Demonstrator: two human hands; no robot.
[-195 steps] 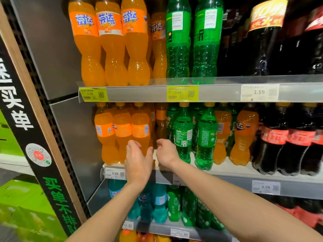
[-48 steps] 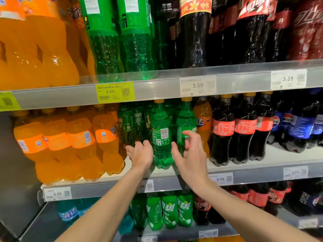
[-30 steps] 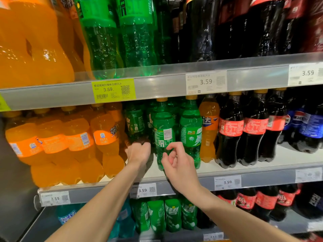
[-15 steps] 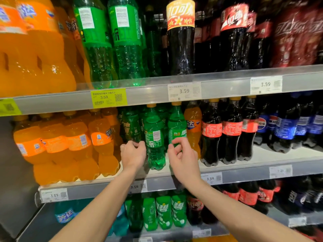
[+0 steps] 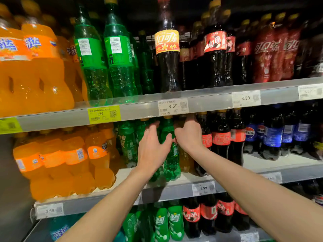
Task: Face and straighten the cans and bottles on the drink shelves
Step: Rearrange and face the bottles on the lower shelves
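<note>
On the middle shelf (image 5: 174,190) stand orange, green, cola and blue-label bottles. My left hand (image 5: 151,148) wraps around the left side of a green bottle (image 5: 170,154) at the shelf front, thumb on its right side. My right hand (image 5: 189,133) reaches in just right of it and curls around an orange bottle (image 5: 185,160) that stands between the green bottles and the cola bottles (image 5: 220,138). The orange bottle's label is hidden behind my hand. Another green bottle (image 5: 126,142) stands further left with its label turned sideways.
The upper shelf (image 5: 209,100) hangs close above my hands, carrying large orange, green and cola bottles. Orange bottles (image 5: 70,158) crowd the middle shelf's left. Blue-label bottles (image 5: 272,135) stand at the right. A lower shelf (image 5: 171,222) holds more green and cola bottles.
Both hands have moved up and to the right. My left hand went from a fist beside the green bottles to gripping one; my right hand shifted onto the orange bottle beside it.
</note>
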